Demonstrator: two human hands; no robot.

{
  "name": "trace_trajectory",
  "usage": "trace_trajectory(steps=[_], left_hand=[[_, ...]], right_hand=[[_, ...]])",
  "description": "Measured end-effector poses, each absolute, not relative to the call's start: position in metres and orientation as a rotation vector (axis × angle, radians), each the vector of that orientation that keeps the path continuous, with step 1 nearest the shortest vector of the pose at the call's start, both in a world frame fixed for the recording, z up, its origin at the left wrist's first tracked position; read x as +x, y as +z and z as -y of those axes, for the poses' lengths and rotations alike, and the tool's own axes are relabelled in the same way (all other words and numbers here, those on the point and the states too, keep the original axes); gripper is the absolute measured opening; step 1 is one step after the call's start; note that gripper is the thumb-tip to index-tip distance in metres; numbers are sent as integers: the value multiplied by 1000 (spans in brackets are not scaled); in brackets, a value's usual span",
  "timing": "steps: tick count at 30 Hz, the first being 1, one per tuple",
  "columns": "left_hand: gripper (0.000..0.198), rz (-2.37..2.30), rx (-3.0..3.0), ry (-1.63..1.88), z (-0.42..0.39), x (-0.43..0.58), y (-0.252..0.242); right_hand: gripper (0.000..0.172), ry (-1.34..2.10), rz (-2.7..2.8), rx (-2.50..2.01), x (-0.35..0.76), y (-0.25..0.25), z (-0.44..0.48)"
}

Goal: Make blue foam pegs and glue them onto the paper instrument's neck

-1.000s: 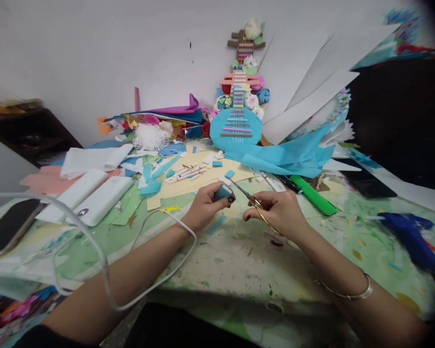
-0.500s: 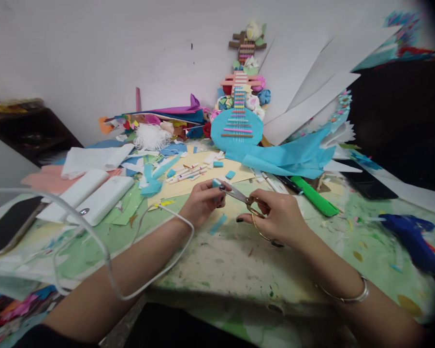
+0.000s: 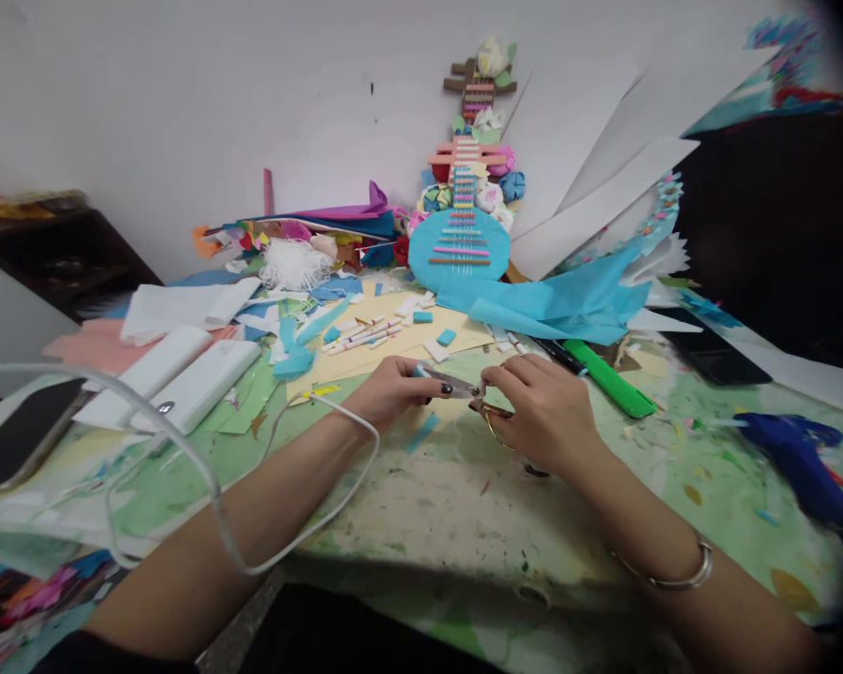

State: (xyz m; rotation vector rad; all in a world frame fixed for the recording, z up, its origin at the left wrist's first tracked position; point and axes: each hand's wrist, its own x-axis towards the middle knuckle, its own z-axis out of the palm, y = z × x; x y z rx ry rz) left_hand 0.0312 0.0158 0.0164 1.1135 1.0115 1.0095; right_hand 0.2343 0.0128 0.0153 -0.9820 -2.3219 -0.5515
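Note:
My right hand (image 3: 544, 407) is closed around the gold handles of a pair of scissors (image 3: 456, 386), whose blades point left. Pinched in my left hand (image 3: 393, 393) is a small blue and white piece (image 3: 420, 371), mostly hidden by the fingers and the blades. The blades lie right at that piece, beside my left fingertips. On the table just below my hands is a thin blue paper strip (image 3: 422, 432). Beyond them are small blue blocks (image 3: 446, 337), a white scrap (image 3: 436, 350) and several thin paper sticks (image 3: 365, 335) on cream card (image 3: 337, 367).
A blue lute-shaped paper model (image 3: 459, 245) leans at the back, with blue crepe paper (image 3: 554, 304) before it. To the right lie a green tube-like item (image 3: 610, 379), a phone (image 3: 717, 348) and a blue glue gun (image 3: 801, 459). A white cable (image 3: 214, 510) loops over my left forearm.
The scissors have turned flatter and their handles have drawn closer together as my right fingers closed. My left fingers and the small piece have shifted slightly down.

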Motion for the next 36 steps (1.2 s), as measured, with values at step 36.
trace_trajectory(steps=[36], left_hand=[[24, -804, 1585, 1143, -13, 31, 15]], right_hand=[[33, 513, 2075, -1179, 236, 19, -14]])
